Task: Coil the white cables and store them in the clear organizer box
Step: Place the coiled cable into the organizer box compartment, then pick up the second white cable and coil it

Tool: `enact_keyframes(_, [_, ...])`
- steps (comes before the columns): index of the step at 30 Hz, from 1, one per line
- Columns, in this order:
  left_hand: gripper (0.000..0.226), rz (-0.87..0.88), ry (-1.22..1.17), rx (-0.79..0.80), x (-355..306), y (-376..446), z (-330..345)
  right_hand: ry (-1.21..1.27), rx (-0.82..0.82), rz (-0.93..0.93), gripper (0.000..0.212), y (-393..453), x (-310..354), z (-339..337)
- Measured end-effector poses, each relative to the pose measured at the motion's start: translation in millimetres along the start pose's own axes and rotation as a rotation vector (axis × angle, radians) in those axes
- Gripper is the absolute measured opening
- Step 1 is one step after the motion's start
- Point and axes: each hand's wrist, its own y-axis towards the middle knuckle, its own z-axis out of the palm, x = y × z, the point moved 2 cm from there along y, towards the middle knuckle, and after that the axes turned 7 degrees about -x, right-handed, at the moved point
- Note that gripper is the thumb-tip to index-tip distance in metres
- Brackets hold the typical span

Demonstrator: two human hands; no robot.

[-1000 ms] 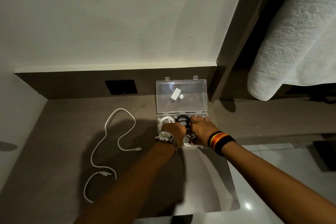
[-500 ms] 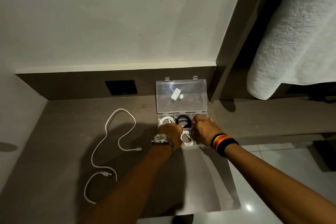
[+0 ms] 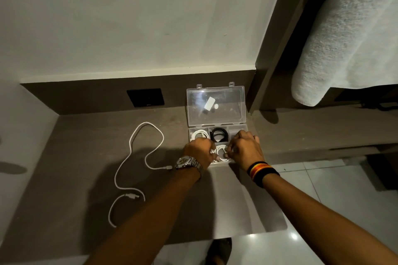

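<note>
The clear organizer box [image 3: 238, 127] stands open on the dark counter, its lid [image 3: 216, 105] leaning back against the wall. A coiled white cable [image 3: 199, 134] fills the back left compartment and a coiled black cable [image 3: 219, 134] the back middle one. Both hands meet over the front compartment, where a second white coil [image 3: 221, 152] lies between them. My left hand [image 3: 199, 151] pinches its left side and my right hand [image 3: 244, 149] its right side. A loose white cable [image 3: 131, 155] snakes uncoiled across the counter to the left.
A black wall socket [image 3: 145, 97] sits behind the loose cable. A dark vertical panel [image 3: 271, 49] rises right of the box, with a grey towel [image 3: 349, 34] hanging beyond it. The counter's front edge [image 3: 247, 235] drops to a white tiled floor.
Both hands have drawn slightly apart and toward me, uncovering the white coil in the front compartment. The loose cable on the counter has not moved.
</note>
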Motion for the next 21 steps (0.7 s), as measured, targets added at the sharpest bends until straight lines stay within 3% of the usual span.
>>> enact_keyframes(4, [0.021, -0.021, -0.006, -0.073, 22, -17, -32, 0.091, -0.122, 0.078, 0.007, -10, 6, -10])
enact_keyframes(9, [0.021, 0.038, 0.043, -0.258, 79, -57, -83, 0.16, -0.23, 0.008, 0.014, -26, 58, -15])
enact_keyframes(12, [0.019, -0.001, 0.059, -0.311, 123, -86, -106, 0.206, -0.192, -0.043, 0.012, -43, 113, -5])
enact_keyframes(17, [0.016, -0.093, 0.023, -0.272, 186, -140, -114, 0.217, -0.037, -0.075, 0.022, -73, 173, 40])
enact_keyframes(21, [0.021, -0.082, -0.007, -0.232, 213, -174, -101, 0.195, -0.017, -0.025, 0.044, -81, 189, 70])
